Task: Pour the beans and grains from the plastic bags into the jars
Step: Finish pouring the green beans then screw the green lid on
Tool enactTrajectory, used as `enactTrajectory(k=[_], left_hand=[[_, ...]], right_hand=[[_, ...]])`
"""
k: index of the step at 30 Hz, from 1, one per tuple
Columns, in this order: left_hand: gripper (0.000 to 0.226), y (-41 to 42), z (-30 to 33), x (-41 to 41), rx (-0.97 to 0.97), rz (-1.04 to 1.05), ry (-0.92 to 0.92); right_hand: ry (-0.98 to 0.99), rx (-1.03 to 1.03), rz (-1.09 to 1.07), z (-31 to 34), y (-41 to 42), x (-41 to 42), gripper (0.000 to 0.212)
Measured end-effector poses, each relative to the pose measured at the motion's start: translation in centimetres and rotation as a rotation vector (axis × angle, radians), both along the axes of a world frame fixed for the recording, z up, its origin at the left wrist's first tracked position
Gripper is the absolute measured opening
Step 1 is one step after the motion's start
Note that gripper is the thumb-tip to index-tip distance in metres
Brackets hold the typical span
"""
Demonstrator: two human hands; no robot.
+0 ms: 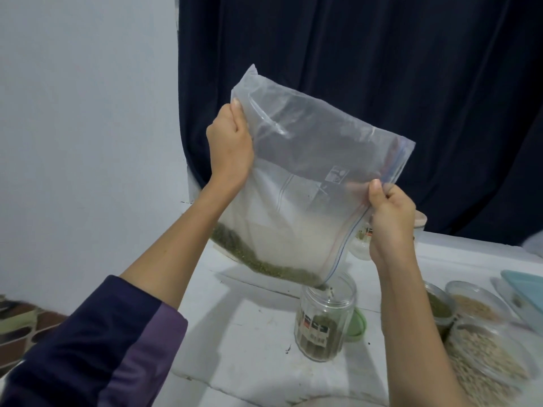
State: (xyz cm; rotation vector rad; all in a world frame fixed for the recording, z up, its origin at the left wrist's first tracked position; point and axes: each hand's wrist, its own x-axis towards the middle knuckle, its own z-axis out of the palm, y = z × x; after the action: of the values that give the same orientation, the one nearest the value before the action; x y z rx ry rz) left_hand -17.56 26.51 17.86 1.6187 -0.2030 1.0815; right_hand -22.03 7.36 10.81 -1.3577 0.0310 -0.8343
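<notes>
A large clear zip bag (305, 183) hangs tilted in the air, with green beans (264, 264) lying along its lower edge. My left hand (232, 145) grips the bag's upper left edge. My right hand (390, 215) pinches the zip edge on the right. The bag's lowest corner points into the mouth of an open clear jar (323, 321) on the white table (249, 333), and beans trickle into it. The jar is partly filled with green beans and carries a label.
A green lid (359, 324) lies behind the jar. At the right stand a jar of green beans (440, 309) and two open jars of pale grains (473, 301) (487, 353). A dark curtain (382, 69) hangs behind; a white wall is on the left.
</notes>
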Motion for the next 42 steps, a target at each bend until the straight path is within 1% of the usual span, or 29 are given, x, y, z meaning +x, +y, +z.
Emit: enactTrajectory(k=[3,6,8,11,14,18,20,24,26,30,35,38,42], left_hand=[[0.043,-0.1,0.2,0.1,0.001,-0.011,-0.003],[0.043,-0.3,0.3,0.1,0.006,-0.008,-0.010],[0.043,-0.4,0.2,0.1,0.012,-0.011,-0.007],[0.043,-0.6,0.2,0.2,0.016,-0.006,0.006],[0.042,-0.7,0.2,0.3,0.026,-0.010,-0.001],[0.040,-0.5,0.0,0.2,0.038,-0.022,-0.016],[0.039,-0.4,-0.1,0.2,0.052,-0.024,-0.016],[0.038,-0.2,-0.1,0.2,0.073,0.020,-0.026],[0.038,0.0,-0.2,0.3,0.089,0.032,-0.034],[0.038,0.3,-0.4,0.3,0.142,0.060,-0.030],[0.037,0.7,-0.5,0.4,0.172,0.079,-0.025],[0.038,0.6,-0.3,0.4,0.199,0.102,-0.028],[0.038,0.3,-0.1,0.4,0.202,0.112,-0.052]], right_hand=[[-0.024,0.015,-0.045,0.2,-0.1,-0.1,0.029],[-0.004,0.019,-0.001,0.1,0.0,-0.1,0.028],[0.002,0.039,-0.046,-0.1,-0.2,0.0,0.028],[0.010,0.018,0.002,0.0,-0.1,0.1,0.026],[0.008,0.042,-0.077,-0.2,-0.5,0.2,0.027],[0.034,0.044,-0.044,-0.5,-0.9,0.3,0.023],[0.032,0.071,-0.094,-0.6,-1.2,0.4,0.023],[0.040,0.056,-0.070,-0.5,-1.0,0.3,0.025],[0.043,0.086,-0.109,-0.6,-1.1,0.3,0.027],[0.050,0.114,-0.106,-0.7,-1.2,0.4,0.017],[0.035,0.077,-0.092,-0.6,-0.9,0.3,0.019],[0.036,0.104,-0.109,-0.4,-1.1,0.2,0.018],[0.059,0.106,-0.096,-0.4,-0.9,0.0,0.024]])
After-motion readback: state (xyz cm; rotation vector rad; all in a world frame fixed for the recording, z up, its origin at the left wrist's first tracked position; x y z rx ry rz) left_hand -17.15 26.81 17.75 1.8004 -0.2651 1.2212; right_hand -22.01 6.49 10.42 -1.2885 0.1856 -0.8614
